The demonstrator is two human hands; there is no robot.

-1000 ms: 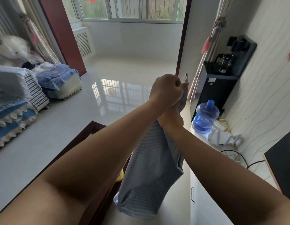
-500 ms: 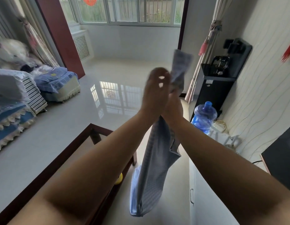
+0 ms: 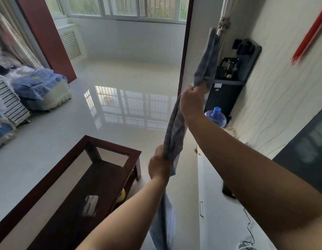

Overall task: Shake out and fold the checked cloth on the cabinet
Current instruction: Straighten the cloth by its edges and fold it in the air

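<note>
Head view showed the checked cloth (image 3: 174, 130) held in the air beside the white cabinet (image 3: 219, 204), bunched into a limp rope; the right hand (image 3: 191, 101) clenched it high up and the left hand (image 3: 159, 167) gripped it lower down. It looked light, soft and floppy, unlikely to slip, and would probably open best if taken by two adjacent corners.

One cloth (image 3: 175, 131), two hands (left (image 3: 159, 168), right (image 3: 191, 101)), one table (image 3: 80, 186).

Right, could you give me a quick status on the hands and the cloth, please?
Left hand and right hand both grip the checked cloth. Cloth bunched in mid-air, not on the white cabinet. Nothing in the way.
</note>
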